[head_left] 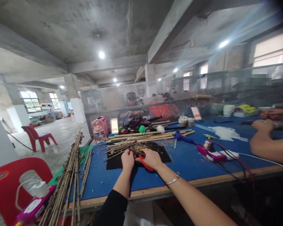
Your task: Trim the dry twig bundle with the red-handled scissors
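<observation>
My right hand (152, 159) is closed around a pair of scissors with a red handle (146, 164). Beside it, my left hand (128, 160) has its fingers pinched together by the dark blades; what they pinch is too small to make out. Both hands are over a black cloth (113, 162) on the blue table. Just beyond the fingers lies a heap of thin cut twigs (122, 148) with small chips scattered about. Longer pale sticks (148, 136) lie behind that heap.
A bundle of long dry stalks (70, 169) overhangs the table's left corner. To the right are a blue glue gun (182, 137) and a purple power strip (211, 153) with cables. Another person's arm (264, 135) reaches in at right. A perforated metal screen (221, 89) stands behind.
</observation>
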### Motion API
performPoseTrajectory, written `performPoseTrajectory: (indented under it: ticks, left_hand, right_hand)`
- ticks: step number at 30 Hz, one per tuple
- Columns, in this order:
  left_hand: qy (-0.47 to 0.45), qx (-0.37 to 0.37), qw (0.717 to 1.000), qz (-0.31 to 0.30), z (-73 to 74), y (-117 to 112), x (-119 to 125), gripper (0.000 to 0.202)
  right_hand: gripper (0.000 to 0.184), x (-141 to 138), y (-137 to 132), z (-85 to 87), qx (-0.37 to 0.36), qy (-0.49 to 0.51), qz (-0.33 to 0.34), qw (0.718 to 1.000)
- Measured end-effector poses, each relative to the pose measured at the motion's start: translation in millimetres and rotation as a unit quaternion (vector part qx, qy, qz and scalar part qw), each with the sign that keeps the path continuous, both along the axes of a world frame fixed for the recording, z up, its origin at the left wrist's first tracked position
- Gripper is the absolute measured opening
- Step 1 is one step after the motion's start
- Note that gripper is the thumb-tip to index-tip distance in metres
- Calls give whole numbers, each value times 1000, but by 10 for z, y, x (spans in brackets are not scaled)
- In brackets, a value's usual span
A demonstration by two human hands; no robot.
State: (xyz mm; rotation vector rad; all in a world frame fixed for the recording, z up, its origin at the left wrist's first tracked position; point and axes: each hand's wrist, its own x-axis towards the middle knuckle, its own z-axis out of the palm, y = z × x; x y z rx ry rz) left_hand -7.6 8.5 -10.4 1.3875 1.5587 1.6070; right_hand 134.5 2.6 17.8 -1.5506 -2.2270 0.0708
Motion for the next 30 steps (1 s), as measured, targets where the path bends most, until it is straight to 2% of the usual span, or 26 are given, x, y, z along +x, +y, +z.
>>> performPoseTrajectory:
  ticks: [3, 7, 10, 13, 14, 16, 18, 21, 24, 30]
  left_hand:
    - [7, -4, 1000, -2, 33, -42, 12, 22]
    - [74, -19, 995, 63, 61, -27, -43, 21]
    - [116, -31, 989, 90, 110, 27, -175, 19]
    - [189, -18, 969, 158, 198, 52, -371, 38]
    - [225, -23, 958, 177, 230, 47, -443, 37]
    - [316, -56, 932, 167, 284, 21, -577, 28]
    - [404, -115, 899, 125, 313, -11, -684, 20]
    - [465, -185, 859, 105, 313, -32, -777, 18]
    - [469, -207, 853, 99, 302, 6, -815, 19]
    - [497, -153, 847, 114, 320, 241, -828, 25]
  right_hand:
    - [54, -1, 17, -28, -1, -12, -8, 1000]
    - [57, -3, 42, -20, -1, -18, -22, 1000]
    - [58, 34, 103, 46, -19, -12, -35, 999]
    - [61, 109, 202, 153, -63, -9, -34, 997]
    - [62, 137, 234, 191, -85, -14, -31, 996]
    - [62, 193, 287, 256, -100, -28, -20, 994]
    - [64, 244, 317, 299, -98, -48, -32, 994]
    - [65, 311, 328, 306, -89, -56, -49, 993]
    - [63, 360, 333, 246, -73, -32, -66, 995]
    - [55, 412, 368, 46, -44, 6, -111, 993]
